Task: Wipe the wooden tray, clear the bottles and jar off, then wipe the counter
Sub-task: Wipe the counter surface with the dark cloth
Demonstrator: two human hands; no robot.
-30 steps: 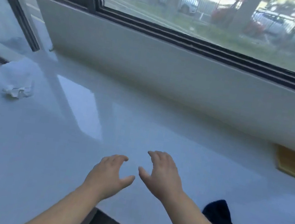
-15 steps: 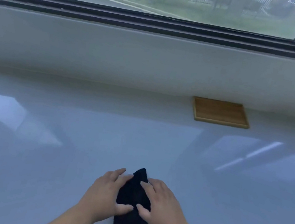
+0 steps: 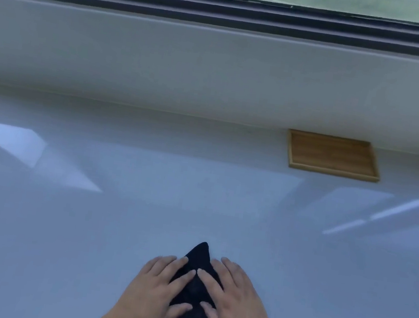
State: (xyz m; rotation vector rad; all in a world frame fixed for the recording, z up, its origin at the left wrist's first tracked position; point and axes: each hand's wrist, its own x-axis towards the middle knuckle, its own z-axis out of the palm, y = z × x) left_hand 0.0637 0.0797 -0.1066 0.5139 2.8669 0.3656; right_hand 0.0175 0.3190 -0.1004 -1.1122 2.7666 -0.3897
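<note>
So both hands are down flat on a dark cloth [image 3: 192, 299] near the front edge of the white worktop [image 3: 84, 235]. The left hand [image 3: 156, 290] covers the cloth's left side, fingers spread and pointing up and to the right, thumb lying across the fabric lower down. The right hand [image 3: 233, 298] mirrors it on the right side, fingers angled up and to the left, thumb also on the fabric. Neither hand is gripping anything, they're just open, palms down, pressing on the cloth. The index fingertips nearly meet in the middle, and the thumbs are close to each other too.

The cloth looks black or very dark navy, folded or bunched into a rough triangle, with its point sticking out past the fingertips toward the window. Its bottom end runs off the lower edge of the view.

The wooden tray [image 3: 332, 156] sits well apart from the hands, far back and to the right, pushed up against the low white wall [image 3: 188, 69] under the window. It's a shallow rectangular thing with a raised rim and it's bare inside.

The worktop is glossy and shows pale reflections of the window. Above the wall there's a dark window frame [image 3: 224, 10], and a strip of road and grass shows through the glass, pretty blurry.
</note>
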